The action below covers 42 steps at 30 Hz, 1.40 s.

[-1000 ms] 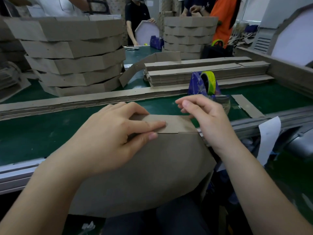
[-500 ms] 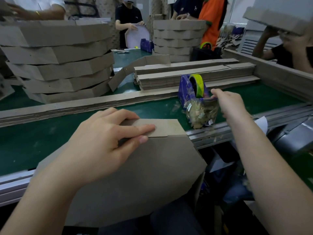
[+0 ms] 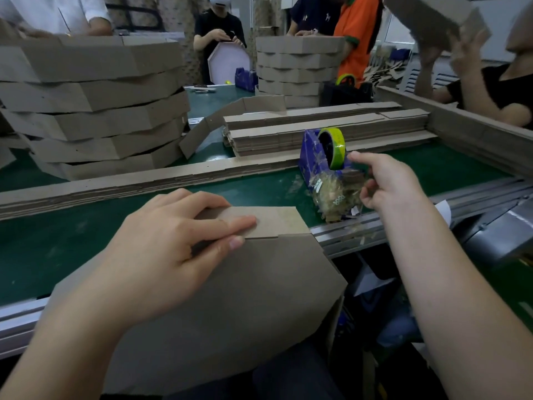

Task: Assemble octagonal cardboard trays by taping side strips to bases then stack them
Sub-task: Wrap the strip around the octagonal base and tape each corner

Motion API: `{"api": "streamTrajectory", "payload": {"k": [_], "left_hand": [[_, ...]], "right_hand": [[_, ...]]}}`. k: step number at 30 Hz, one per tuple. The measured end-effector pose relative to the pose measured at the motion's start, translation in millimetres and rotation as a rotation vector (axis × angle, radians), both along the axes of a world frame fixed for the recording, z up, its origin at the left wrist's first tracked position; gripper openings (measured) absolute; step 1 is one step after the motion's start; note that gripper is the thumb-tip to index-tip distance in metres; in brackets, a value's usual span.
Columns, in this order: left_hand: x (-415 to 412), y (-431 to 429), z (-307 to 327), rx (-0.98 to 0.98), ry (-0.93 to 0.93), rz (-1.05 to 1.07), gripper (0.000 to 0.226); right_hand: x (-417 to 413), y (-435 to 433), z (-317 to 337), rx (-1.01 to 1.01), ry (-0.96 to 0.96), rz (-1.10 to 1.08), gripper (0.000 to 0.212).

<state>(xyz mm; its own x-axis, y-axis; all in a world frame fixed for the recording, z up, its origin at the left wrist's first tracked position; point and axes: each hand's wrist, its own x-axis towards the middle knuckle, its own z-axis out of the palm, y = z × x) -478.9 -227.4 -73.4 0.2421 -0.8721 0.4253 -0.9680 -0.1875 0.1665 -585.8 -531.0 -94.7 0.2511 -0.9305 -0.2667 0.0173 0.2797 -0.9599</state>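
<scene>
Leaning over the near rail (image 3: 17, 321) of the green table (image 3: 43, 255) at six o'clock, the octagonal base (image 3: 245, 319) is being steadied by the left hand (image 3: 173, 249), and a side strip (image 3: 277, 220) is being held against the base's far edge, toward twelve o'clock. The strip is being pressed down by the fingers (image 3: 230, 222) of that hand, which are being kept nearly straight and close together, while the thumb (image 3: 222, 246) is being laid flat on the base just below the seam. At two o'clock from the base, the right hand (image 3: 389, 186) is being held up to a blue tape dispenser (image 3: 308, 157) that is standing on the table just beside the rail. Its forefinger is being stretched toward the yellow-green tape roll (image 3: 337, 145), and the remaining fingers are being curled inward with the thumb beneath; whether any tape is being pinched between them cannot be told. A crumpled yellowish wad (image 3: 334, 194) is being carried on the dispenser's near end. Long flat strips (image 3: 129, 183) are being kept in a row across the table at eleven o'clock, a pile of further strips (image 3: 317, 128) at one o'clock, and a tall stack of finished trays (image 3: 95, 105) at ten o'clock. A second stack (image 3: 297, 64) is being kept at twelve o'clock, where cardboard is being handled by other people (image 3: 219, 33).
</scene>
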Motion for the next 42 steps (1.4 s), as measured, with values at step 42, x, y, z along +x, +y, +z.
{"api": "streamTrajectory", "payload": {"k": [42], "left_hand": [[1,3,1,-0.005,0.007,-0.061,0.036]], "right_hand": [[-11,214,-29,0.090,-0.396,0.329,0.024]]}}
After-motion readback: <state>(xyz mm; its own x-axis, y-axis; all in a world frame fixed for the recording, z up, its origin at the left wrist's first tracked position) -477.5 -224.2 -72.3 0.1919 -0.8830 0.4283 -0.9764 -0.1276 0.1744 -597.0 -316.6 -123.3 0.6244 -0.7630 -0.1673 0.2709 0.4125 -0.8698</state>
